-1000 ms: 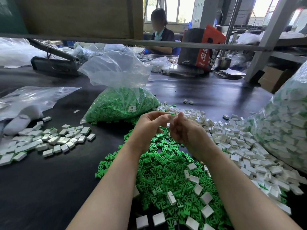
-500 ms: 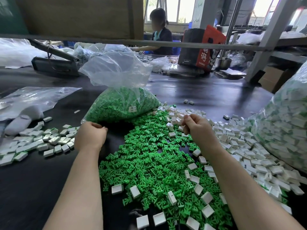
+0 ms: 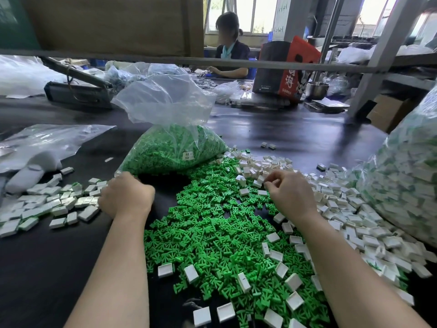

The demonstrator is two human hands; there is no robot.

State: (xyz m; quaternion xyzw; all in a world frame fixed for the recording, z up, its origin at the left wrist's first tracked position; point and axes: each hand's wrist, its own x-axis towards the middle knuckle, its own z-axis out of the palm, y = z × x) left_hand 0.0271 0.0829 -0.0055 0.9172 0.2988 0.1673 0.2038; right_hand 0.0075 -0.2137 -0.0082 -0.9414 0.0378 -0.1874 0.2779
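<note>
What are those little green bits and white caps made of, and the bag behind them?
Green bits: likely moulded plastic, matte, uniform colour, identical shapes. White caps: probably plastic too, smooth with slight sheen. Bag: thin clear plastic film, wrinkled and see-through.

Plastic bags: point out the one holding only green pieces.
The open clear bag in the middle, beyond the left hand; the right-edge bag holds mostly white pieces.

hands [image 3: 125, 197] [image 3: 290, 197]: 2 | green-part bag [image 3: 170, 152]: 1 | white-part bag [image 3: 402, 185]: 1 | loose parts [image 3: 212, 233]: too many
</note>
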